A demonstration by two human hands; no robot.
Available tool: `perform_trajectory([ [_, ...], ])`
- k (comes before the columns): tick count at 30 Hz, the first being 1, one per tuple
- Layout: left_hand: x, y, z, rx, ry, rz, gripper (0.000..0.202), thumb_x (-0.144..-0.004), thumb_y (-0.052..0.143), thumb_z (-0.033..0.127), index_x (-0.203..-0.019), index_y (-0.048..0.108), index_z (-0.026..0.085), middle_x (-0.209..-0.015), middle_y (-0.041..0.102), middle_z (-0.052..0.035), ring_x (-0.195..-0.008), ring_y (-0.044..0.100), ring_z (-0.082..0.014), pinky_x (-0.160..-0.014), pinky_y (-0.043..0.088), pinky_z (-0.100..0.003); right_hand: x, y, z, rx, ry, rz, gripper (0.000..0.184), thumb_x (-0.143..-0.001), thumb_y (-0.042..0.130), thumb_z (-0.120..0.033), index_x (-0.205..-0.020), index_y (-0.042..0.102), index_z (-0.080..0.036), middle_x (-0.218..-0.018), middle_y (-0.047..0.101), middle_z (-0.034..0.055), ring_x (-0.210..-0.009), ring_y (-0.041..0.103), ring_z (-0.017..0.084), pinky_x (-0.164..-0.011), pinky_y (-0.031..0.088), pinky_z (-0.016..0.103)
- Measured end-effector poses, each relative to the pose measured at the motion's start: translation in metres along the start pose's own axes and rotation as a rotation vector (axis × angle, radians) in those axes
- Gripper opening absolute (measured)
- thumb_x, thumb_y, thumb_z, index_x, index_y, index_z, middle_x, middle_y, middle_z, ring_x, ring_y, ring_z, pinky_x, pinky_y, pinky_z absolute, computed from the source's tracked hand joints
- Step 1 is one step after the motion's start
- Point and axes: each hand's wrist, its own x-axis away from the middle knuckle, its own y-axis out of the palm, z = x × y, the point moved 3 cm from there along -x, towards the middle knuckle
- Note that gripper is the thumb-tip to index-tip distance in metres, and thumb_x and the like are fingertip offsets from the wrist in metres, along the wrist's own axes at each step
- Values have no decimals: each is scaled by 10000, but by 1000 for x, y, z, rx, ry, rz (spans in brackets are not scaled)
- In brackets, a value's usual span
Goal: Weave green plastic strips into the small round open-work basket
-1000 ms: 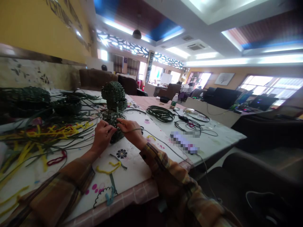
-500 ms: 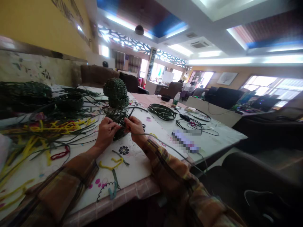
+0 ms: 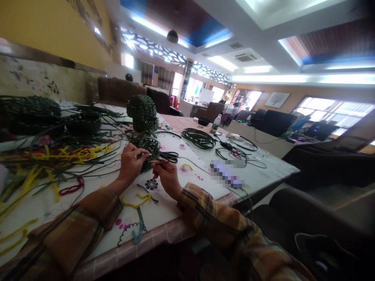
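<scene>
My left hand (image 3: 131, 162) is closed on a small dark green woven piece (image 3: 148, 148) that rests on the white table (image 3: 164, 210). Just below and to the right of it, my right hand (image 3: 166, 174) pinches a thin dark green strip that runs from the woven piece. Both sleeves are plaid. A finished green woven ball on a ring (image 3: 142, 113) stands behind the piece.
Loose green strips, yellow and red pipe cleaners (image 3: 61, 156) cover the table's left. Dark woven baskets (image 3: 27, 115) stand at the far left. A green coil (image 3: 198, 138), black cables (image 3: 237, 154), scissors (image 3: 170, 157) and a bottle (image 3: 216, 124) lie to the right. Dark chairs stand at right.
My right hand has come down and toward me, away from the woven piece, drawing the thin strip out. My left hand stays on the piece.
</scene>
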Motion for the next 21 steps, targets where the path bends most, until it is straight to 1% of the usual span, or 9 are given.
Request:
perform_trajectory([
  [3, -1, -1, -1, 9, -27, -19, 134, -830, 708, 337, -823, 788, 230, -826, 496, -27, -851, 522, -198, -816, 427, -361, -1, 9, -15, 382, -191, -82, 317, -903, 636, -478, -926, 762, -188, -650, 624, -14, -563, 542, 103, -563, 451, 228],
  [6, -2, -3, -4, 8, -36, -19, 173, -849, 682, 366, -810, 780, 228, -824, 505, -31, -854, 522, -201, -817, 434, -365, -5, 12, -34, 880, -327, -125, 333, -1022, 490, -377, -1153, 752, -218, -822, 738, 41, -735, 653, 134, -700, 437, 230],
  [8, -3, -4, -7, 20, -40, -20, 188, -854, 678, 386, -814, 777, 231, -821, 509, -30, -847, 518, -199, -815, 444, -364, -10, 6, -43, 1186, -289, -40, 358, -1054, 440, -366, -1244, 717, -243, -883, 770, 58, -799, 689, 156, -707, 403, 237],
  [10, -4, -5, -10, 44, -43, -37, 193, -847, 685, 398, -827, 778, 230, -830, 516, -30, -845, 517, -197, -821, 458, -362, -14, -4, -46, 1403, -200, 21, 358, -1067, 421, -390, -1217, 721, -267, -895, 780, 61, -816, 703, 176, -682, 370, 249],
  [11, -4, -5, -12, 56, -39, -51, 197, -845, 686, 401, -833, 779, 229, -840, 519, -32, -849, 520, -196, -832, 465, -362, -16, -8, -46, 1473, -161, 15, 347, -1065, 430, -402, -1173, 734, -274, -899, 782, 61, -820, 705, 183, -671, 356, 255],
  [13, -5, -6, -15, 78, -25, -82, 215, -848, 677, 412, -855, 786, 227, -866, 523, -35, -866, 526, -196, -864, 476, -365, -18, -15, -41, 1553, -104, -60, 309, -1049, 475, -414, -1091, 752, -283, -912, 784, 56, -822, 700, 187, -657, 335, 265],
  [16, -7, -9, -19, 100, -1, -119, 267, -860, 658, 454, -908, 794, 229, -893, 510, -37, -884, 526, -195, -896, 488, -366, -19, -20, -34, 1593, -86, -156, 287, -1041, 503, -415, -1021, 756, -281, -935, 775, 42, -810, 675, 174, -646, 310, 280],
  [19, -7, -14, -20, 87, 40, -141, 302, -875, 639, 479, -932, 790, 224, -916, 486, -38, -905, 520, -193, -897, 494, -365, -20, -19, -35, 1624, -235, -159, 302, -1051, 481, -402, -980, 739, -261, -996, 740, 38, -883, 641, 174, -648, 294, 297],
  [21, -6, -17, -17, 63, 111, -154, 291, -886, 641, 461, -936, 784, 213, -957, 481, -48, -951, 521, -204, -922, 489, -383, -22, -19, -36, 1637, -361, -146, 299, -1051, 479, -381, -960, 726, -241, -1060, 709, 54, -962, 604, 186, -660, 297, 305],
])
